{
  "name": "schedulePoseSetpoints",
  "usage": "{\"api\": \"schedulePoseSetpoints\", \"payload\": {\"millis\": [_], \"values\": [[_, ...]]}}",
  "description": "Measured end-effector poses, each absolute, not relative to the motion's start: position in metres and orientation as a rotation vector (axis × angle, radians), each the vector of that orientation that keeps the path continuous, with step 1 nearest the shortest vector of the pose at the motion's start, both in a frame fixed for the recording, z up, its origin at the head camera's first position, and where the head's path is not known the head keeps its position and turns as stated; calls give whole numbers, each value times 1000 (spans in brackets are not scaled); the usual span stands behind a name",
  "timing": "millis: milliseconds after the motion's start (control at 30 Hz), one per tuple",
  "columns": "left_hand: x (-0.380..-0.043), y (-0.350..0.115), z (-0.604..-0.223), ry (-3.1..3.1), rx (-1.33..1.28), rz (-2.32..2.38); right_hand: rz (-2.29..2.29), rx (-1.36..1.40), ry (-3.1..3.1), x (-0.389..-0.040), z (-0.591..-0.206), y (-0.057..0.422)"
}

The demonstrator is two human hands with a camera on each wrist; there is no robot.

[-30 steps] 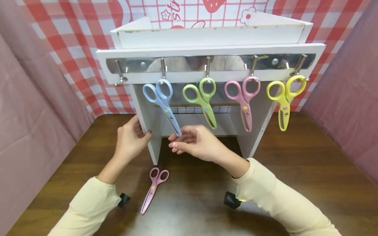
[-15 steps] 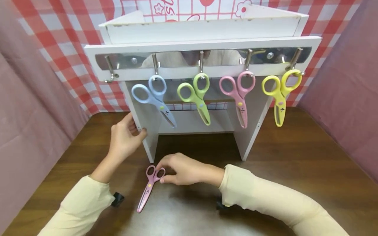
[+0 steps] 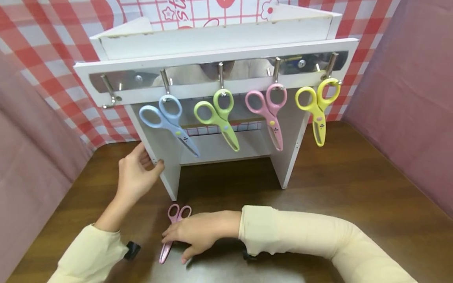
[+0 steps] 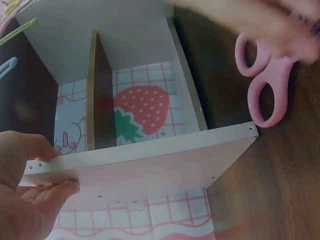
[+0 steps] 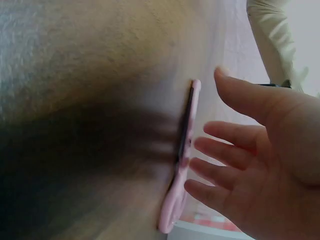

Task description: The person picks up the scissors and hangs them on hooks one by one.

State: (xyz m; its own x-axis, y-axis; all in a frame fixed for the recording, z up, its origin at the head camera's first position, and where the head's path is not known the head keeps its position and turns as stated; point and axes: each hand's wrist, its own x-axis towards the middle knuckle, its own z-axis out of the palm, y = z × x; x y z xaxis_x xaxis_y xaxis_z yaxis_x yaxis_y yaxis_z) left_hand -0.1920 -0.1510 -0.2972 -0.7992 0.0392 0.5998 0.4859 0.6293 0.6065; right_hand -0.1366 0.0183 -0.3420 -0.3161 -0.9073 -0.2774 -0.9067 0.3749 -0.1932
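My left hand [image 3: 132,175] grips the left side panel [image 3: 166,169] of a white shelf, thumb on one face and fingers on the other. The left wrist view shows this hand [image 4: 27,182] pinching the panel's edge. On the table in front of the shelf lies a pair of pink scissors [image 3: 164,251], handles toward the shelf. Above their middle is my right hand [image 3: 199,232], palm down, which hides part of them. Seen from the right wrist, the fingers are spread and fairly straight, fingertips close beside the scissors [image 5: 176,192], with nothing held.
Blue scissors [image 3: 170,125], green scissors [image 3: 221,121], pink scissors [image 3: 270,118] and yellow scissors [image 3: 319,112] hang from hooks on the shelf's front rail [image 3: 247,84]. The leftmost hook [image 3: 109,88] carries nothing. A red-checked cloth [image 3: 46,59] hangs behind.
My right hand has come from beside the hanging blue scissors down and left, past the table scissors' handles, to over their blades. The left hand keeps its hold on the panel. The view has shifted.
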Motion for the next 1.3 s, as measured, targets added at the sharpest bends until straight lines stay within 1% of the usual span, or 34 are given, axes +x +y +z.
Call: {"api": "schedulePoseSetpoints", "payload": {"millis": [133, 333, 767, 967, 1300], "values": [[-190, -151, -295, -2308, -407, -1090, 22, -1586, 2300, -135, -343, 17], [-190, -149, -297, -2308, -384, -1143, -60, -1574, 2322, -135, -346, 24], [-190, -150, -300, -2292, -373, -1160, 0, -1583, 2376, -129, -344, 63], [-190, -150, -299, -2301, -382, -1162, -161, -1506, 2390, -130, -340, 81], [-189, -150, -298, -2306, -373, -1148, -268, -1355, 2414, -138, -336, 95]]}}
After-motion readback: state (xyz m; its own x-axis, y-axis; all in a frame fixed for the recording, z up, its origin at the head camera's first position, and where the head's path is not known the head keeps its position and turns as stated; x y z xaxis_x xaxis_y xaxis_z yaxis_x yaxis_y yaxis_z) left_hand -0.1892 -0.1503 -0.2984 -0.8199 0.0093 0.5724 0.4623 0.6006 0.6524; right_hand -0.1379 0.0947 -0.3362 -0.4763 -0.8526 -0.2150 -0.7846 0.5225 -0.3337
